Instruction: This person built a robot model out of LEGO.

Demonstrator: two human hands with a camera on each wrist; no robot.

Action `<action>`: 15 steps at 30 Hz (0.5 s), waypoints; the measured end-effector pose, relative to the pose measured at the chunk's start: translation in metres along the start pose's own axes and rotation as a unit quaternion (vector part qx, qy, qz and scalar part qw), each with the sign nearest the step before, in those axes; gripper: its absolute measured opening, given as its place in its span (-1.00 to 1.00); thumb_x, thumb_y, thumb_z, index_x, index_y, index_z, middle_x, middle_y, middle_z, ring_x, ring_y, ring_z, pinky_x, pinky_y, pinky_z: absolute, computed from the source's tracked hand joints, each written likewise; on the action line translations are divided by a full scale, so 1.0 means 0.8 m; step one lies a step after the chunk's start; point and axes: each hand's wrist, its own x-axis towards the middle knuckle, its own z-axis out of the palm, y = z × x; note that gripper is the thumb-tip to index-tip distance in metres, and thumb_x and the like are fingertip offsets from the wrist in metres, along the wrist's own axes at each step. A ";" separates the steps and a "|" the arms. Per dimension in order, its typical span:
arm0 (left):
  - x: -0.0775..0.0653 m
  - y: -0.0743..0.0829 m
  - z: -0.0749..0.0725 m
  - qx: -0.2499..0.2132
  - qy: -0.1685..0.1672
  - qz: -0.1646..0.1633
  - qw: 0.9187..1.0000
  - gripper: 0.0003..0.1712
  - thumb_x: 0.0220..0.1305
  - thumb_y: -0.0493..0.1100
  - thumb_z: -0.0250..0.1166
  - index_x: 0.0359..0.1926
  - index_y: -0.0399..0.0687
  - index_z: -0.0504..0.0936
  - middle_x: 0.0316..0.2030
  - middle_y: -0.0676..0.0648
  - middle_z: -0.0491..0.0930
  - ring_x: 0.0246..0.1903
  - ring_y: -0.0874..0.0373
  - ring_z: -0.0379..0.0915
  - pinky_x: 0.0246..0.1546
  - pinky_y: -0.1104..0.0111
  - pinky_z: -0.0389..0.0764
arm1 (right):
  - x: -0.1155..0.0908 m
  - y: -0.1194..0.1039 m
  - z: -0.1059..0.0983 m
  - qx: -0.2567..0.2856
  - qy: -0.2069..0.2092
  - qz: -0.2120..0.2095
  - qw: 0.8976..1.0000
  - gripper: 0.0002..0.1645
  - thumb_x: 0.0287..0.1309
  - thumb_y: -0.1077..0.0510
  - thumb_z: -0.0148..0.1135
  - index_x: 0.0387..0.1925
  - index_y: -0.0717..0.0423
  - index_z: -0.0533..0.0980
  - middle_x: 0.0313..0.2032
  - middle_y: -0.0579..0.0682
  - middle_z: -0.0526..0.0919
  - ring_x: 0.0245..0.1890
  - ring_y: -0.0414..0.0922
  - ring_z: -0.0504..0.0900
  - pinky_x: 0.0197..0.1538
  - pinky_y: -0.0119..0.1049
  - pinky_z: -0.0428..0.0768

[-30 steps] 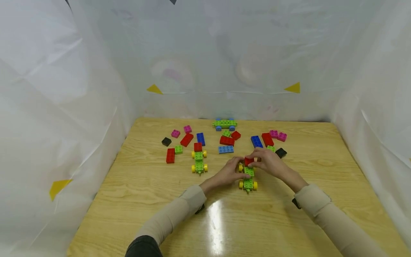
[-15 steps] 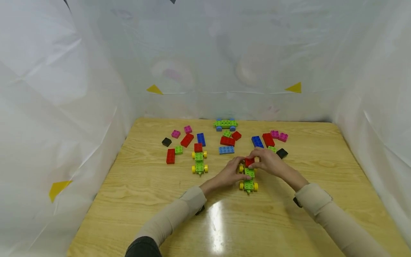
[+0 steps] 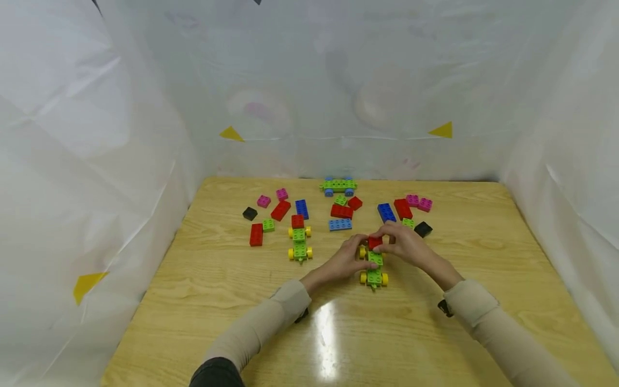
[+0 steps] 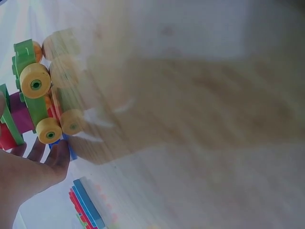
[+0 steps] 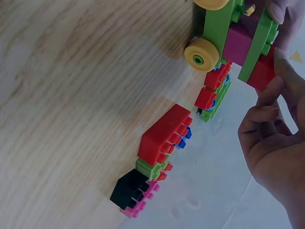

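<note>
A green toy car [image 3: 374, 277] with yellow wheels stands on the table, right of centre. In the right wrist view its base carries a magenta brick [image 5: 239, 44], a long green brick [image 5: 259, 45] and a red brick [image 5: 262, 74] at the far end. My left hand [image 3: 344, 261] holds the car from the left, thumb on the green brick and fingers by the far wheels. From the right, my right hand [image 3: 408, 246] pinches the red brick between thumb and fingers. The left wrist view shows left fingers [image 4: 57, 157] beside a yellow wheel [image 4: 49, 130].
A similar car [image 3: 300, 244] with a red brick stands to the left. Behind lies a green base with blue wheels [image 3: 338, 186]. Around them are loose bricks: light blue [image 3: 340, 224], dark blue [image 3: 386, 212], black [image 3: 423, 229] and magenta [image 3: 425, 204]. Pale sheeting [image 3: 309, 156] encloses the table.
</note>
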 end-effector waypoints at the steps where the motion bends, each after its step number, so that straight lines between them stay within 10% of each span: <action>1: 0.000 -0.001 0.000 0.000 0.000 0.001 1.000 -0.16 0.20 0.24 0.29 0.37 0.07 0.19 0.28 0.02 0.27 0.27 0.13 0.19 0.23 0.19 0.33 | 0.000 0.000 0.001 0.001 0.003 0.005 1.000 -0.70 0.01 0.16 0.45 -0.15 0.10 0.65 -0.27 -0.08 0.61 -0.52 -0.20 0.40 -0.45 -0.37 0.44; 15: -0.003 -0.001 0.000 0.019 -0.005 -0.002 1.000 -0.09 0.19 0.29 0.27 0.43 0.09 0.12 0.30 -0.02 0.27 0.28 0.09 0.19 0.22 0.16 0.35 | -0.004 -0.001 0.002 -0.010 0.019 -0.001 1.000 -0.65 0.00 0.16 0.47 -0.12 0.16 0.66 -0.29 -0.04 0.60 -0.48 -0.25 0.45 -0.44 -0.39 0.48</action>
